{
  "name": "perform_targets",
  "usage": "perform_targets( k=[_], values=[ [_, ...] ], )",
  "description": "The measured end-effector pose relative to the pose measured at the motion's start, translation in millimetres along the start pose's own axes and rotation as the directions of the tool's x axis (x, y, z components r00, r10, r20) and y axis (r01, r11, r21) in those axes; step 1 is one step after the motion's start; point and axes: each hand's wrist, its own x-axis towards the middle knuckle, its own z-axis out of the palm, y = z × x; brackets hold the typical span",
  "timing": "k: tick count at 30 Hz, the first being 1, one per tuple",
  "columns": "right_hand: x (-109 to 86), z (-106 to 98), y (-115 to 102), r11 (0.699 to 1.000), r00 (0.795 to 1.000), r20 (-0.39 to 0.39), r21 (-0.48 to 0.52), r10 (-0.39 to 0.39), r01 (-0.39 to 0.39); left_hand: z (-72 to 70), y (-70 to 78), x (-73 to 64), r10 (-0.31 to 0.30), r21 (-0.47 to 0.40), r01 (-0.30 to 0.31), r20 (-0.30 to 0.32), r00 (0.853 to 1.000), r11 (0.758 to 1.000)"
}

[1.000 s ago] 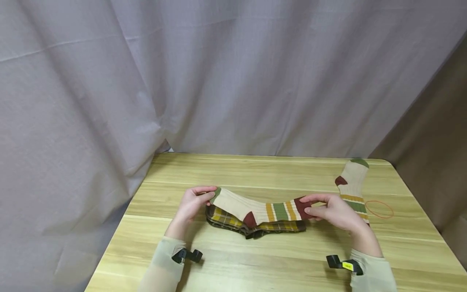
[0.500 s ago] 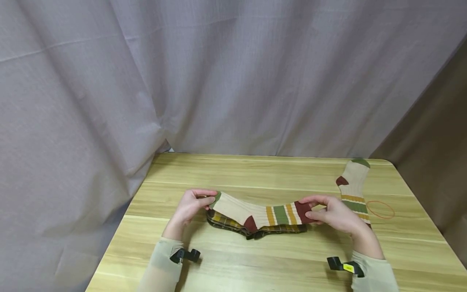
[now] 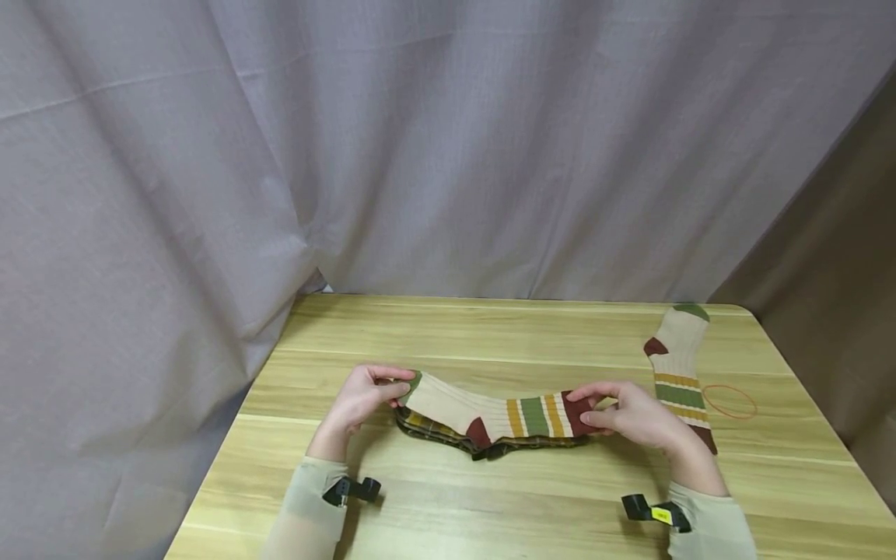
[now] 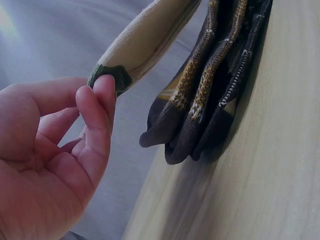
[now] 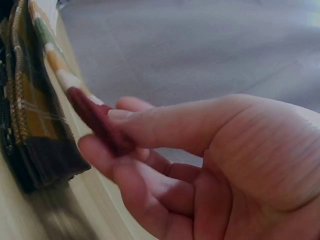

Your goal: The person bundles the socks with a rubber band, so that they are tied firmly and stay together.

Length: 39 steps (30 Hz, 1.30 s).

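Observation:
A cream sock (image 3: 448,403) with a green toe, maroon heel and cuff, and green and mustard stripes is stretched between both hands. My left hand (image 3: 360,398) pinches its green toe between thumb and fingers. At the other end, the maroon cuff (image 5: 100,120) is pinched by my right hand (image 3: 633,416). Beneath it lies a stack of brown and mustard plaid socks (image 4: 200,100), partly covered by the cream sock in the head view. In the left wrist view the cream toe hangs apart from the stack.
A matching cream striped sock (image 3: 680,358) lies flat at the right of the wooden table (image 3: 448,513). Beside it rests a thin orange loop (image 3: 730,401), like a rubber band. A grey curtain (image 3: 448,155) hangs behind the table.
Both hands have brought the cream sock slightly toward the near side and lower over the plaid stack, which now shows less. The other cream sock's maroon cuff has come into view.

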Motion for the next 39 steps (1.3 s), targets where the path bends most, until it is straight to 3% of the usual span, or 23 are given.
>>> perform_targets(
  k=[8,17,27,39],
  values=[
    [1.1,2.6,2.0,0.996,1.0,0.011,-0.09,-0.016,0.017,0.5,-0.4,-1.5,0.001,0.069,-0.001,0.001,1.0,0.998],
    [2.1,4.7,6.4,0.997,1.0,0.018,-0.072,-0.02,0.021,0.8,0.0,-3.0,-0.053,0.096,0.053,0.0,0.999,0.994],
    [2.8,5.3,8.6,0.999,1.0,0.026,-0.054,-0.005,0.007,-2.3,-1.0,-2.7,-0.063,0.111,0.06,0.026,0.998,0.992],
    [3.3,7.1,9.1,0.996,1.0,0.001,-0.088,0.001,-0.001,-1.9,-0.6,-4.0,-0.088,0.183,0.088,-0.011,0.996,0.979]
  ],
)
